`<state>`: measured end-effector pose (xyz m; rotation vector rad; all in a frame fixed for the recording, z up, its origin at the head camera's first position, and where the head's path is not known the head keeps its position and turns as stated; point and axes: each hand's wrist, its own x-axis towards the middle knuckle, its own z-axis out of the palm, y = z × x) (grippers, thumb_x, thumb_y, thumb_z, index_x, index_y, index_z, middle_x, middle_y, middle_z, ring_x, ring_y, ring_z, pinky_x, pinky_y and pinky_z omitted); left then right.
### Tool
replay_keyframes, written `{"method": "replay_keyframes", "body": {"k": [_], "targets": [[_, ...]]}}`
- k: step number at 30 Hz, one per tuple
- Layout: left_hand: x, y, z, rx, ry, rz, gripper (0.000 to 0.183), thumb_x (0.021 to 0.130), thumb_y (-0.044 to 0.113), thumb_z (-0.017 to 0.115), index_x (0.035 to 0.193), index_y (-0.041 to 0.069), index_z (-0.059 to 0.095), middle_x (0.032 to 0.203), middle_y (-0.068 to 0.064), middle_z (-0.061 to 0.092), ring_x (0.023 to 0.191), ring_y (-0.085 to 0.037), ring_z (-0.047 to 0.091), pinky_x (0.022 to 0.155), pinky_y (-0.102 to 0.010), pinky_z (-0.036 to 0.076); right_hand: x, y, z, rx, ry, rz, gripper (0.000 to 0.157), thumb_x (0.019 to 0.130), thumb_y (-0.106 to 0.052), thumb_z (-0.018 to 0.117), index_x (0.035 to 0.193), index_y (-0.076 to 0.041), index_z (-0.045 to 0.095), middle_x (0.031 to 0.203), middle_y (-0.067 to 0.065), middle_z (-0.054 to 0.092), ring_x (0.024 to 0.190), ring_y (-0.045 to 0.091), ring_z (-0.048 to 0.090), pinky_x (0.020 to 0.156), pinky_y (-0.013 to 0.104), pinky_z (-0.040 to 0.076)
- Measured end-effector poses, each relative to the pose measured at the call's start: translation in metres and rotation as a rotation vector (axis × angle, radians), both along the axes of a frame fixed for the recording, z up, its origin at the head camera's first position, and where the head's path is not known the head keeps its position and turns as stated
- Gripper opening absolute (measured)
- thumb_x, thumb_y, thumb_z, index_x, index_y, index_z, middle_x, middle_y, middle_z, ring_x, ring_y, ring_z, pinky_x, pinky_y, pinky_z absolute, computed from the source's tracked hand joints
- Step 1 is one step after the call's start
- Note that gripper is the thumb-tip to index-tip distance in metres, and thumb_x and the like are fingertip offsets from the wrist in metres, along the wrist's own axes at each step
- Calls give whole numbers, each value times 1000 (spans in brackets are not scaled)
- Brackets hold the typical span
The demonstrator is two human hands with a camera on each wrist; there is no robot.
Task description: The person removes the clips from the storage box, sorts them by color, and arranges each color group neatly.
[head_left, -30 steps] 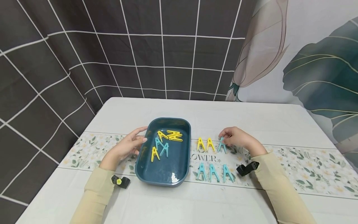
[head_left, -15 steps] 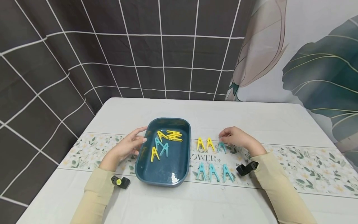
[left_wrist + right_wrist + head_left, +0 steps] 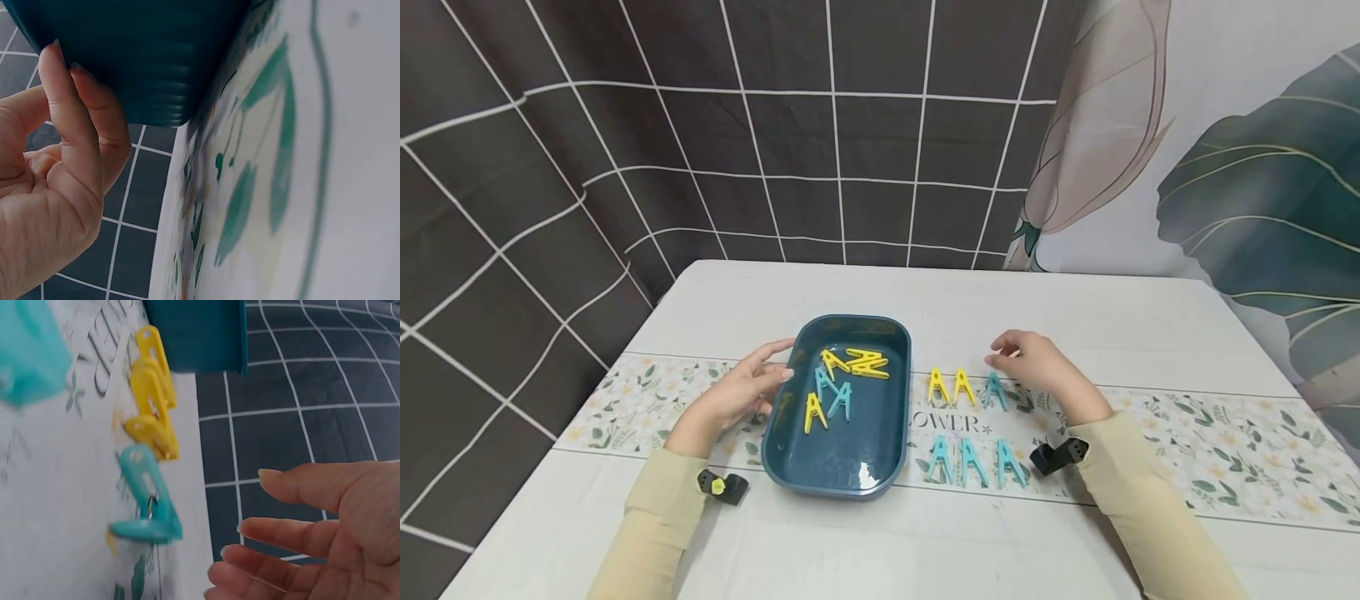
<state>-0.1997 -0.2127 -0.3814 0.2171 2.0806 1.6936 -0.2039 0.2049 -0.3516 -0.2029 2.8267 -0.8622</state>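
1. Lifted off the blue clip point(image 3: 995, 380), the right hand point(image 3: 1033, 364) now sits just beyond it toward the desk's point(image 3: 970, 550) far edge, fingers apart and holding nothing.
2. That clip stands off the tray's point(image 3: 870, 458) right edge, ending a row begun by two yellow clips point(image 3: 962, 377). It looks released, so its placing seems done.
3. Three other blue clips point(image 3: 967, 451) line up level with the tray's near right corner, closer to the desk's near edge.
4. At the tray's left edge, the left hand point(image 3: 733, 398) rests relaxed fingers against the outer wall; several mixed clips point(image 3: 869, 364) lie inside, toward the far edge.
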Motion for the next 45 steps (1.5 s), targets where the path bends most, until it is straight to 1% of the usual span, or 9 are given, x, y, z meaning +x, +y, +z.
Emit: {"method": "replay_keyframes", "body": {"k": [2,5,10,15,19,24,30,38,45], "targets": [[1,0,0,-2,0,3,63,98,18,53,152,16,20,119,-15,59,76,-9,60,51,-20,51,2,-4,3,-8,22,-13,36,94,-22,57,118,5,58,110,23,60,98,34,58,81,45,51],[2,-2,1,-5,-1,5,63,98,18,52,152,16,19,121,-17,57,77,-9,60,51,-20,51,6,-11,7,-27,46,-12,36,94,-22,58,117,4,59,110,22,61,97,32,60,80,43,52],[2,-2,2,-6,5,6,64,98,19,53,152,16,20,125,-22,55,77,-9,60,52,-19,51,14,-21,15,-56,112,14,33,93,-21,59,115,4,61,109,20,63,93,30,61,79,42,53],[2,0,2,-2,4,1,63,98,19,53,152,16,20,128,-25,52,77,-9,59,51,-19,50,22,-30,22,-58,176,38,31,93,-19,61,113,4,63,109,20,63,94,30,60,79,43,52],[2,-1,2,-4,5,5,64,98,18,53,152,16,20,127,-25,52,76,-9,59,51,-19,50,25,-39,27,-38,215,76,28,92,-18,62,112,2,64,111,19,63,95,30,60,79,43,53],[1,-1,2,5,15,0,64,98,18,53,152,14,20,123,-22,55,76,-8,59,52,-20,51,26,-49,34,-4,280,145,26,90,-15,63,109,2,64,111,19,63,94,31,60,79,43,53],[2,0,2,11,2,2,63,98,17,53,152,16,21,116,-15,58,75,-8,59,53,-21,51,27,-58,37,37,307,206,27,89,-15,65,109,3,64,108,18,64,94,31,61,80,43,53],[1,0,2,14,7,-4,63,97,17,53,152,16,21,115,-16,59,70,-8,57,52,-21,51,25,-70,40,93,319,247,27,87,-16,68,108,0,65,106,15,64,94,30,61,80,41,53],[2,0,2,18,4,0,63,98,16,53,152,16,21,105,-8,61,65,-6,54,51,-20,50,25,-84,46,145,343,320,28,87,-19,69,109,-2,65,105,12,64,95,28,62,80,39,54]]}}
